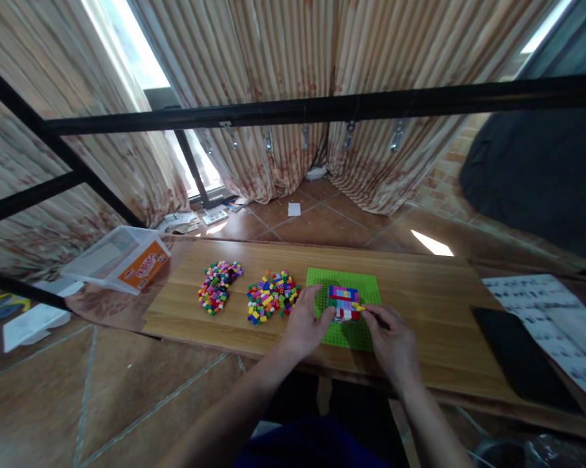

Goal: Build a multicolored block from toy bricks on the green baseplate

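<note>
A small block of stacked toy bricks (342, 296), in blue, pink, red, green and white rows, stands on a bright green studded baseplate (365, 281). My left hand (306, 324) rests over the baseplate's left part, thumb and forefinger apart, the thumb tip at the brick block's lower left edge. From the right, my right hand (395, 341) pinches a small yellow brick (358, 307) against the block's right side. Whether the yellow brick is seated there I cannot tell. My fingers hide part of the baseplate.
Two piles of loose coloured bricks, a left pile (215, 289) and a nearer pile (269, 296), lie on the wooden table (185, 260). A clear plastic box (121, 260) with an orange label stands left. A black mat (519, 357) and printed sheets (541, 312) lie right.
</note>
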{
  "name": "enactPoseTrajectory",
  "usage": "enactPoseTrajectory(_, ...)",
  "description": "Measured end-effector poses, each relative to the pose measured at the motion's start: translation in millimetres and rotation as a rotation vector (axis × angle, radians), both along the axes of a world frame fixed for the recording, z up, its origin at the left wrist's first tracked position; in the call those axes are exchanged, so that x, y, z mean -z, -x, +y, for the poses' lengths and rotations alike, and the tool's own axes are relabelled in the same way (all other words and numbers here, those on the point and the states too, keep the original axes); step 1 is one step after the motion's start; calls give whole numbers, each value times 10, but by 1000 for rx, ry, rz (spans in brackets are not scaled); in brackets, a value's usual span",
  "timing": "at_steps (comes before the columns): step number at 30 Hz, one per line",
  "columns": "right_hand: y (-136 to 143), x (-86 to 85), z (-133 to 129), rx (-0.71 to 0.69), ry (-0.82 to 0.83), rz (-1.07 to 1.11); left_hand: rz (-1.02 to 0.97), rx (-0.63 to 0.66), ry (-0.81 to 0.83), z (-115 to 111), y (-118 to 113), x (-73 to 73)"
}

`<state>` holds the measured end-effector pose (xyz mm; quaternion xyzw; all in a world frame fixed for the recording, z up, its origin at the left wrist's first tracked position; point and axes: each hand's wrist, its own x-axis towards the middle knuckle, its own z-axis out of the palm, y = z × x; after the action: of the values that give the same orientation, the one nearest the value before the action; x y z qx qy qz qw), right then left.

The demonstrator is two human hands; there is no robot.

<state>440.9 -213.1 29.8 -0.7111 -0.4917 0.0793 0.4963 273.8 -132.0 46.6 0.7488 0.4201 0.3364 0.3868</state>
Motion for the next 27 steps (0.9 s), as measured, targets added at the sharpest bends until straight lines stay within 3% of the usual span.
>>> enactPoseTrajectory(9, 88, 102, 52, 36, -74, -31, -4, 49, 19, 80, -301, 73)
enactPoseTrajectory(21, 149, 86, 61, 102, -48, 214, 37, -41, 94, 45, -473, -38)
enactPoseTrajectory(27, 134, 65, 60, 101, -14, 343, 29, -87, 120, 42, -530, -25)
